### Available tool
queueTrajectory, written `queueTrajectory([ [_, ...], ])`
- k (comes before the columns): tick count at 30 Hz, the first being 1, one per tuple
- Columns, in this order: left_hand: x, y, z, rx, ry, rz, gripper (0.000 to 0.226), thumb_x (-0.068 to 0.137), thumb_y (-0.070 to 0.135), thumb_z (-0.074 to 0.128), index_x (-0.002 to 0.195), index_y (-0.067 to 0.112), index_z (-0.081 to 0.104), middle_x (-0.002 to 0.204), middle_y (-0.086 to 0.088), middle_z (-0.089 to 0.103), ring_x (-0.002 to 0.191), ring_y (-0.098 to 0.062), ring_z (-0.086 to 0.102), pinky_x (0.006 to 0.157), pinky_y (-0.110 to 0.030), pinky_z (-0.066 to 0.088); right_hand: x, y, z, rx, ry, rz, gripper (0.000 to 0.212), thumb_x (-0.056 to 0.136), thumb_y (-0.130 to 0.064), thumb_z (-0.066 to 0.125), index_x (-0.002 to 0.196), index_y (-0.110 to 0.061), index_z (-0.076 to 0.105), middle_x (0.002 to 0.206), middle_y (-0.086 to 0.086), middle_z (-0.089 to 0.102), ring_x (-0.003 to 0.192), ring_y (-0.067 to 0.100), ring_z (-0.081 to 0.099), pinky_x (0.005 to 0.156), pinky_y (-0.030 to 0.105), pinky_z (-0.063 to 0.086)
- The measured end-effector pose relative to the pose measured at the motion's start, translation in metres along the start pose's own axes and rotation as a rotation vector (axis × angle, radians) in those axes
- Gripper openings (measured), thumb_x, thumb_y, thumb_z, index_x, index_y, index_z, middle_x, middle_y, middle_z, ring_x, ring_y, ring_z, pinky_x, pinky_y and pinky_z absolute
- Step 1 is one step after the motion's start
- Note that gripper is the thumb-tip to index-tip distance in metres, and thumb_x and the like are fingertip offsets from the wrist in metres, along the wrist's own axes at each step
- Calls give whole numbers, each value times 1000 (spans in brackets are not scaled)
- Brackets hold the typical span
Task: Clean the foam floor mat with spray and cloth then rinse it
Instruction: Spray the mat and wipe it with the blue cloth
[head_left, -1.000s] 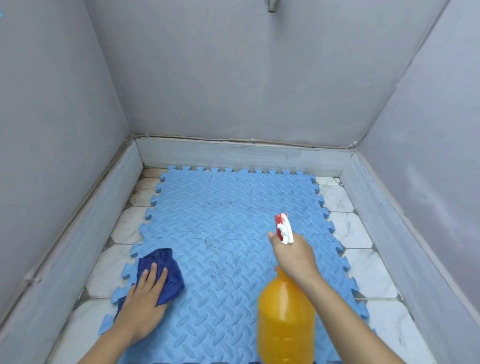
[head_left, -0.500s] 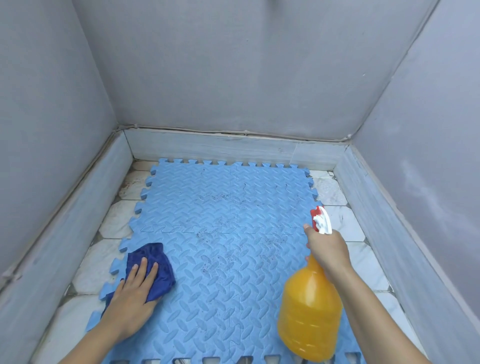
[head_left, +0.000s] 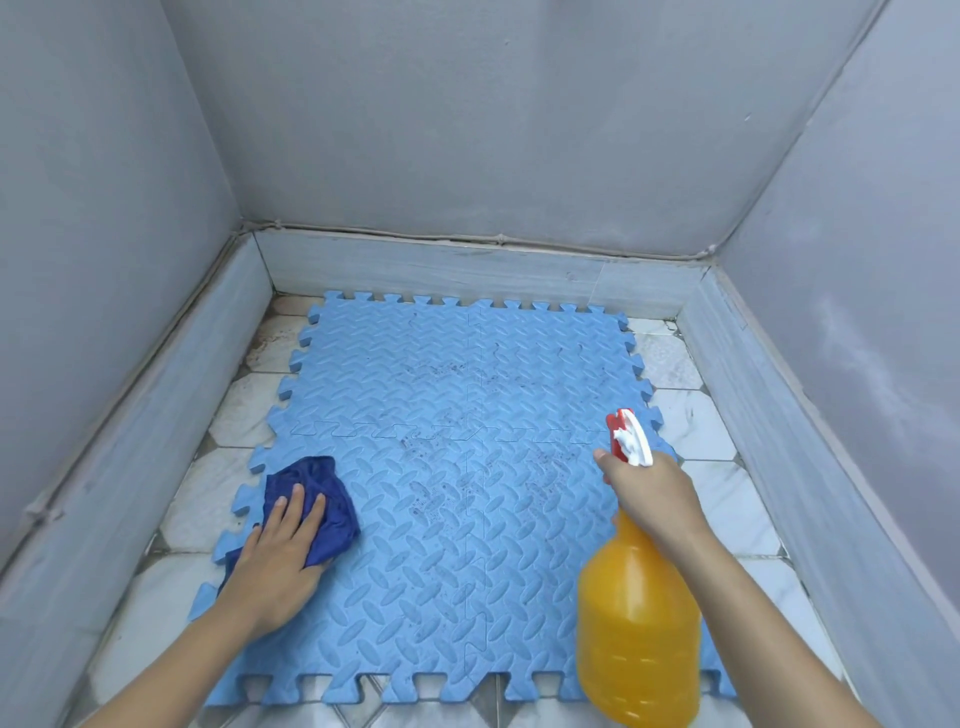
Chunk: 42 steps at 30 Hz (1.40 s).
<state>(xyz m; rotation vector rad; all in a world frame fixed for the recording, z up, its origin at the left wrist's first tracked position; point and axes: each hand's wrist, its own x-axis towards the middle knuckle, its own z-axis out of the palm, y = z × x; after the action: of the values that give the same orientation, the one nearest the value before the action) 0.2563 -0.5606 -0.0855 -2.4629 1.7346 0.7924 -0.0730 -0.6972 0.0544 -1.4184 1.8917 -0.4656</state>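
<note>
Blue foam mat (head_left: 467, 467) on white tiled floor (head_left: 727, 499) — grey walls (head_left: 467, 130) around.

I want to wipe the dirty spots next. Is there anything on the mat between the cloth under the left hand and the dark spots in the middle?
Nothing visible. The left hand presses the dark blue cloth near the left edge of the foam mat, and bare mat runs to the dark spots. The spray bottle is on the right side.

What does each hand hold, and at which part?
The right hand grips the orange spray bottle at its neck, below the trigger. The left hand presses flat on the dark blue cloth.
</note>
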Motion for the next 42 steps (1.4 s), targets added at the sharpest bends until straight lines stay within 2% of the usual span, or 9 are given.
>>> queueTrajectory([
  [7, -3, 1, 1, 21, 36, -6, 72, 98, 32, 37, 151, 22, -11, 157, -2, -22, 146, -20, -14, 120, -39, 4, -39, 5, 28, -252, -221, -101, 35, 90, -38, 55, 61, -18, 51, 77, 10, 68, 79, 34, 66, 73, 38, 53],
  [11, -6, 5, 1, 33, 67, -24, 70, 97, 27, 36, 152, 22, -9, 158, -3, -19, 147, -21, -12, 120, -39, 5, -67, 19, 45, -361, -386, -227, 33, 90, -40, 55, 65, -23, 42, 65, -2, 53, 71, 23, 55, 57, 31, 37],
  [15, -7, 8, 3, 28, 97, -35, 70, 97, 26, 37, 152, 20, -6, 159, -4, -16, 147, -22, -9, 120, -40, 7, -86, 34, 53, -418, -472, -233, 37, 89, -39, 55, 62, -21, 37, 63, 1, 45, 59, 13, 44, 53, 27, 30],
  [20, -7, 7, 8, 32, 128, -37, 70, 97, 25, 37, 152, 18, -4, 159, -5, -14, 147, -23, -7, 119, -41, 8, -110, 56, 44, -515, -539, -155, 33, 89, -42, 54, 69, -16, 47, 74, 2, 54, 78, 20, 52, 60, 22, 39],
  [23, -5, 6, 12, 43, 150, -26, 71, 96, 25, 39, 153, 17, -2, 160, -7, -11, 147, -24, -5, 119, -41, 10, -108, 71, 17, -400, -475, -20, 28, 86, -41, 59, 80, -14, 58, 85, 5, 61, 81, 20, 63, 75, 35, 50],
  [26, -2, 4, 18, 96, 183, -15, 72, 95, 26, 42, 153, 14, 2, 160, -10, -6, 147, -28, 0, 117, -43, 15, -99, 99, -10, -370, -345, 102, 31, 81, -44, 62, 97, -18, 66, 86, 1, 61, 74, 16, 65, 74, 39, 57],
  [30, 3, -2, 24, 119, 233, 4, 72, 87, 18, 55, 150, 6, 21, 158, -18, 12, 144, -36, 16, 110, -50, 27, -98, 134, -40, -295, -144, 248, 13, 84, -31, 63, 81, -18, 61, 81, 4, 64, 76, 23, 64, 76, 42, 56],
  [36, 2, -1, 26, 117, 257, -9, 71, 87, 18, 56, 149, 6, 24, 157, -20, 16, 143, -38, 19, 109, -53, 25, -92, 146, -64, -292, -33, 253, 26, 86, -33, 63, 67, -16, 58, 68, 10, 60, 63, 27, 64, 60, 33, 48],
  [42, -7, 5, 16, 142, 215, 0, 72, 93, 32, 48, 152, 9, 12, 159, -16, 5, 146, -33, 9, 114, -47, 19, -85, 90, -33, -112, -1, 97, 19, 85, -33, 66, 88, -15, 62, 83, 8, 65, 77, 29, 64, 76, 50, 56],
])
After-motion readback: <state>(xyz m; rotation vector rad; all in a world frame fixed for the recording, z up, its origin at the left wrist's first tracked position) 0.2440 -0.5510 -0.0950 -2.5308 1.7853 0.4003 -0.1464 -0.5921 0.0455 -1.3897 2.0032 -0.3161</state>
